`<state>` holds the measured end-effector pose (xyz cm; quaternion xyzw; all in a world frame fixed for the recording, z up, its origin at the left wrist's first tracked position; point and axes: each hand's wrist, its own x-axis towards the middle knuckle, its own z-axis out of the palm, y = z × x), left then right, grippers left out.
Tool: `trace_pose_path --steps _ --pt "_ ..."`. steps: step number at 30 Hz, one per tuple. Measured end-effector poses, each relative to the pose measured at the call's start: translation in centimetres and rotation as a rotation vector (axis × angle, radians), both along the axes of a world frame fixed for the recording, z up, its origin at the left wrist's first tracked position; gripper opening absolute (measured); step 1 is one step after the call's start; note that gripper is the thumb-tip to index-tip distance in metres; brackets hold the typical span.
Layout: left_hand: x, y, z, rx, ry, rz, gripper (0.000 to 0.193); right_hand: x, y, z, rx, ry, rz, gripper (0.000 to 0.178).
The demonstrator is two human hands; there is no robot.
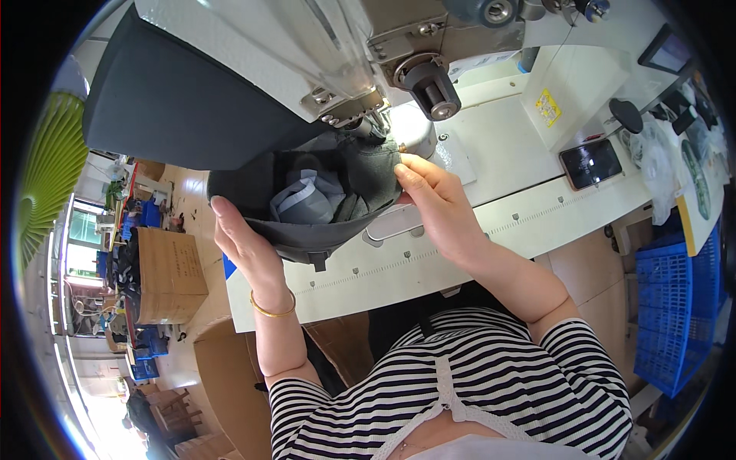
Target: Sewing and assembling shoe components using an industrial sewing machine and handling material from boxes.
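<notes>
A dark grey fabric bag (299, 234) hangs with its mouth up under the head of a sewing machine (253, 46). Pale grey lining (310, 201) shows inside it, and a small tab sticks out below its near side. My left hand (249, 249) grips the bag's left end, its fingers partly hidden by the fabric. At the far right of the rim, my right hand (441, 199) pinches the edge between thumb and fingers, close beside the presser foot (376, 126). The bag's rim reaches under that foot; the needle tip is too small to make out.
A white table (491, 218) with a ruler strip runs along the front. On its right lies a black phone (590, 163) near clear plastic bags (658, 157). A blue crate (675, 307) stands at lower right, cardboard boxes (169, 276) at left, and a green fan (54, 169) at far left.
</notes>
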<state>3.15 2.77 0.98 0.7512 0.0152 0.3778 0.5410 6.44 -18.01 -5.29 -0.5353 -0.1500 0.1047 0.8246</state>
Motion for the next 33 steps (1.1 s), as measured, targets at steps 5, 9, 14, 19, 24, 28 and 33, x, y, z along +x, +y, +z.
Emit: trace_pose_path --steps 5,9,14,19,24,28,33 --pt "-0.2 0.1 0.0 0.006 -0.024 -0.017 0.060 -0.4 -0.2 -0.3 -0.021 -0.066 0.007 0.032" --pt "-0.1 0.1 0.3 -0.038 -0.002 -0.039 0.053 -0.5 -0.4 0.1 -0.055 -0.080 0.025 0.033" --pt "0.3 1.3 1.0 -0.159 0.086 -0.001 0.032 -0.5 -0.2 0.1 0.008 -0.057 0.052 0.033" --pt "2.3 4.9 0.0 -0.458 0.163 -0.120 0.020 -0.5 0.4 -0.3 -0.108 -0.064 0.068 0.034" --pt "0.4 6.3 -1.2 -0.474 0.143 -0.114 0.018 -1.2 2.0 -0.9 -0.212 -0.029 0.277 0.032" --pt "-5.6 6.3 -5.5 0.606 -0.241 0.298 0.030 0.3 4.2 -3.6 -0.088 0.194 0.407 0.029" --pt "-12.0 4.2 -7.5 1.271 -0.181 -0.121 0.025 1.8 5.5 -7.6 0.269 0.381 0.477 0.026"
